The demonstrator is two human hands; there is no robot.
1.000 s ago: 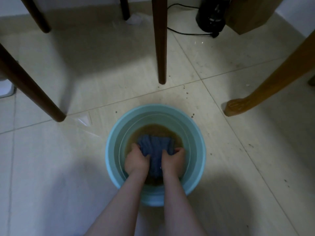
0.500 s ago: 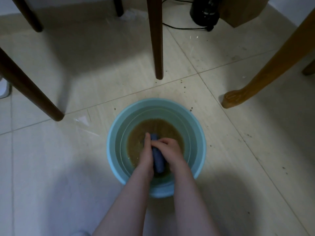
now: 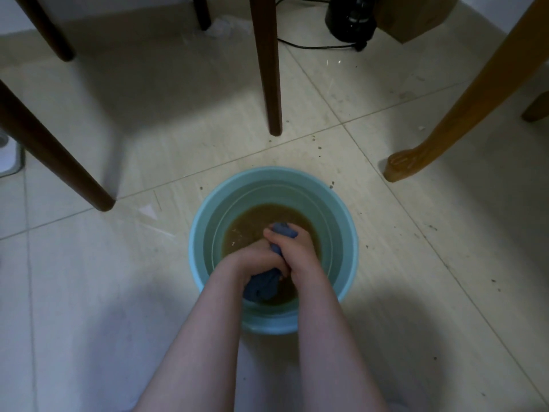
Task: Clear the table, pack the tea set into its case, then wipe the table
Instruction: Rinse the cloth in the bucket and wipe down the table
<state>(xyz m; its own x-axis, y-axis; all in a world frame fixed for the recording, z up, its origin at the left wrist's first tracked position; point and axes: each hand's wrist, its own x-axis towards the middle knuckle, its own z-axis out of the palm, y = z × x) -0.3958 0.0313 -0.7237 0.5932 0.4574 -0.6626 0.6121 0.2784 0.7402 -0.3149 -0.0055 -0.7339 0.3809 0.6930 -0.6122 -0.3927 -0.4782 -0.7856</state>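
Both hands wrap tight around a blue cloth (image 3: pixel 263 285), twisted into a rope. The left hand (image 3: pixel 252 260) grips the near part and the right hand (image 3: pixel 297 251) the far part, fingers fully curled and fists touching. One cloth end pokes out past the right hand; the other bunches below the left. The cloth sits over the near half of a light blue basin (image 3: pixel 341 233) holding brown water (image 3: pixel 249 224). The basin stands on the tile floor (image 3: pixel 118 292), near a dark chair leg (image 3: pixel 271 84).

Dark wooden legs (image 3: pixel 269 69), black appliance (image 3: pixel 350 16) — cord (image 3: pixel 315 47) trailing, speckled tile floor (image 3: pixel 148 138)
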